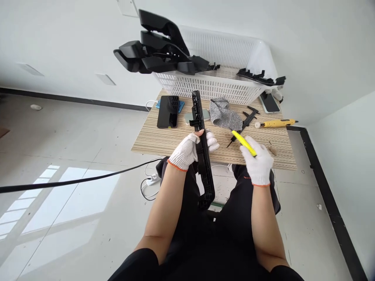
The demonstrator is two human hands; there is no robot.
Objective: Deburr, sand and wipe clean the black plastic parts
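Note:
My left hand (187,150), in a white knit glove with the thumb tip bare, is closed around a long, narrow black plastic trim piece (205,166). The piece stands nearly lengthwise in front of me, ribs and clips showing, its lower end over my lap. On the right, my gloved right hand (258,160) grips a slim yellow tool with a ribbed handle (243,143), apart from the trim piece. What sort of tool it is I cannot make out. Beside its upper end lies a black caliper (249,117), next to a crumpled grey cloth (224,113).
A white basket (202,88) at the table's back holds several black plastic parts (166,48) jutting over its left rim. On the wooden table (152,136) lie a black phone (168,112), a white-edged phone (269,102) and a yellow pen-shaped tool (277,123). A black cable (88,179) crosses at left.

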